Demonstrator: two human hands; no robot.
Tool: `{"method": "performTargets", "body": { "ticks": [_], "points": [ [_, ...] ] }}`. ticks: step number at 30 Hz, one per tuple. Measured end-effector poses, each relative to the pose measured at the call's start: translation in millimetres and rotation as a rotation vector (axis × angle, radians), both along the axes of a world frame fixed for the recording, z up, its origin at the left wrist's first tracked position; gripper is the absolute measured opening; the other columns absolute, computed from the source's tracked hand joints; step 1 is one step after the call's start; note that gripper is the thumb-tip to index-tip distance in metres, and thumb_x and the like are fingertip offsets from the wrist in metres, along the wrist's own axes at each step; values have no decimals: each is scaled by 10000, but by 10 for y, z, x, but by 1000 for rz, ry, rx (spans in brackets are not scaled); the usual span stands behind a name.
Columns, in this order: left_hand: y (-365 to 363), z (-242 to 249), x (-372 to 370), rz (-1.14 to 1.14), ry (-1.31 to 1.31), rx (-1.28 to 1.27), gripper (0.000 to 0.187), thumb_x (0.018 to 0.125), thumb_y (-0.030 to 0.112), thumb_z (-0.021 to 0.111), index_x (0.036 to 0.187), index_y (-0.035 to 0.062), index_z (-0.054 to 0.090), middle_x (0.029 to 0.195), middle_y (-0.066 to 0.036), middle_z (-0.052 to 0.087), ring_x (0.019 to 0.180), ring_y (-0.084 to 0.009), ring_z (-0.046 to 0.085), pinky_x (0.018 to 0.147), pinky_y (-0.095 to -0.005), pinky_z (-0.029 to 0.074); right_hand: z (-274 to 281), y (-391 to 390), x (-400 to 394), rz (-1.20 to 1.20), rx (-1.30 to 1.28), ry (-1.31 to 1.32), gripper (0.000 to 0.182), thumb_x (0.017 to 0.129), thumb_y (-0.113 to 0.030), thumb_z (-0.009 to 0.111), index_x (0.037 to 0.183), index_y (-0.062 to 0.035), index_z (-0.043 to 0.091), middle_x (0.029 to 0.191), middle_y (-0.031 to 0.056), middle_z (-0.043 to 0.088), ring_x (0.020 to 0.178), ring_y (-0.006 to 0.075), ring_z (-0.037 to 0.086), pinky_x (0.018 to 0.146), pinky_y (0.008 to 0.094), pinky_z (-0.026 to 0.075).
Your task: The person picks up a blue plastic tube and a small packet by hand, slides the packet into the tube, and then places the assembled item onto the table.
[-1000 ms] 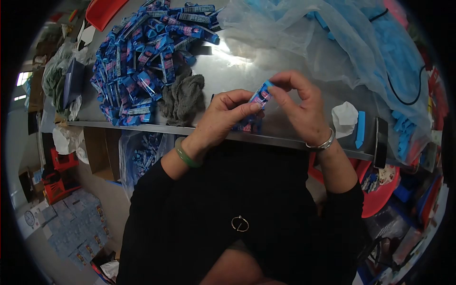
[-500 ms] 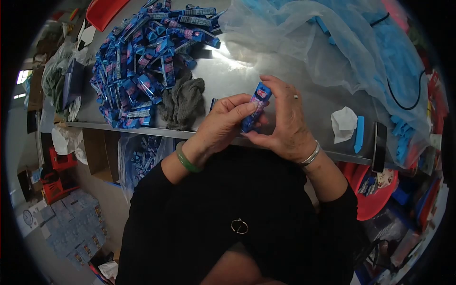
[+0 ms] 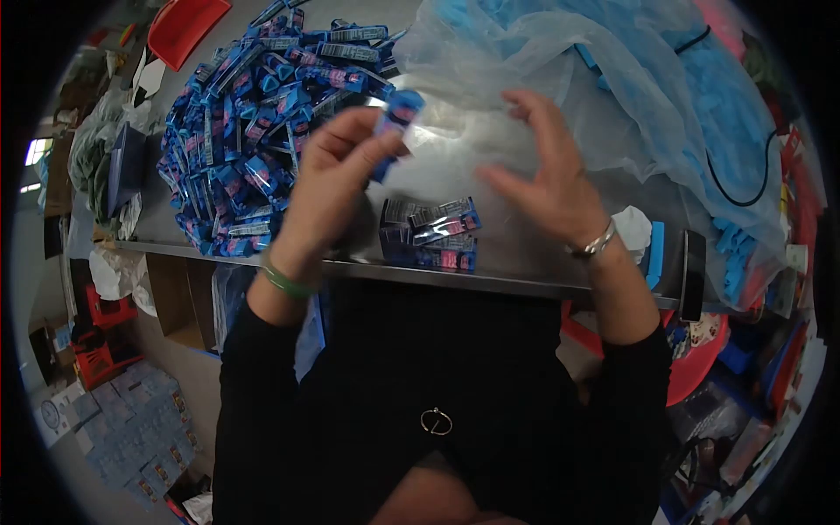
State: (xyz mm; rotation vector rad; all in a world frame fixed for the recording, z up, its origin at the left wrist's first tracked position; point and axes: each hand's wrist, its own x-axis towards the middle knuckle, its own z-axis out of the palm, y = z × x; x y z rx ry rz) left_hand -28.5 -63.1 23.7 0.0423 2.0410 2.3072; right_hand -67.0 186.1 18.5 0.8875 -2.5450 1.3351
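Note:
My left hand (image 3: pixel 337 171) pinches a small blue packet with a pink print (image 3: pixel 399 118) between thumb and fingers, raised above the metal table. To its right, my right hand (image 3: pixel 556 179) is apart from the packet, thumb and fingers spread with nothing between them. On the table below and between the hands lie several flat printed wrappers (image 3: pixel 446 223), dark blue and silver, near the front edge. A big heap of similar blue packets (image 3: pixel 236 131) covers the table left of my left hand. The grey cloth is mostly hidden behind my left hand and wrist.
Clear plastic bags with light blue pieces (image 3: pixel 682 96) lie at the back right. At the right are a crumpled white tissue (image 3: pixel 632 229), a light blue strip (image 3: pixel 655 254) and a black flat object (image 3: pixel 693 276). A red tray (image 3: pixel 185 31) stands back left.
Both hands were together around the packet. Now they have parted: my left hand carries it up and left, while my right hand has let go and moved right. The wrappers have come into view.

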Motion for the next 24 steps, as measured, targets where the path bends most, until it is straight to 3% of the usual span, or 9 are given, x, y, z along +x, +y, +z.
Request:
{"method": "performTargets", "body": {
  "ticks": [2,3,5,6,8,11,15,22,24],
  "points": [
    [-464,251,-313,162,294,-494,198,891,182,687,1043,58,664,858,-18,679,771,-99,627,696,-225,486,-217,179,-502,-166,94,140,412,831,-252,678,1143,-14,553,1152,175,558,1057,345,560,912,399,461],
    [-737,323,-497,239,474,-764,219,879,194,703,1051,65,664,843,-18,679,762,-106,629,686,-232,484,-349,282,-749,-196,167,172,351,853,-252,630,1101,-9,581,1123,178,581,1056,345,565,907,405,463],
    [-1177,503,-768,487,556,-1180,254,846,187,722,1068,80,660,872,-49,668,803,-175,637,721,-287,492,-443,280,-1101,-223,237,205,311,876,-252,581,1060,-3,608,1095,182,604,1055,344,571,902,410,466],
    [-1289,570,-867,490,558,-1183,254,846,187,722,1068,80,660,872,-49,668,803,-175,637,721,-287,492,-427,226,-1220,-304,324,41,301,876,-245,558,1050,-8,624,1095,189,615,1059,348,574,908,414,467],
    [-1418,649,-987,617,1067,-1770,313,794,163,748,1085,94,655,931,-88,653,875,-252,625,787,-340,488,-537,102,-1530,-380,406,-129,297,877,-238,534,1040,-13,640,1095,195,625,1063,352,577,914,418,468],
    [-922,567,-822,494,1128,-1597,310,766,164,762,1043,78,653,959,-92,645,925,-287,603,816,-385,473,-845,-10,-1851,-443,585,-39,283,858,-204,514,1016,-18,658,1098,222,630,1053,371,585,927,438,465],
    [-145,109,-150,-71,580,-1082,245,740,172,772,887,57,613,867,-100,609,842,-278,589,734,-405,455,-847,62,-1981,-429,710,25,309,869,-250,523,1034,-30,662,1099,224,637,1045,382,590,918,439,472],
    [341,-473,305,-154,416,-1040,220,708,118,758,844,62,594,809,-88,552,820,-288,547,746,-393,428,-773,178,-2009,-420,943,189,357,888,-331,539,1067,-52,669,1101,227,648,1032,402,598,902,439,485],
    [332,-512,310,-161,387,-1048,213,702,105,754,828,61,589,809,-88,549,832,-289,543,754,-393,427,-563,271,-1630,-465,834,165,278,838,-153,529,1052,-34,660,1142,222,619,1057,377,588,943,455,458]
  ]
}}
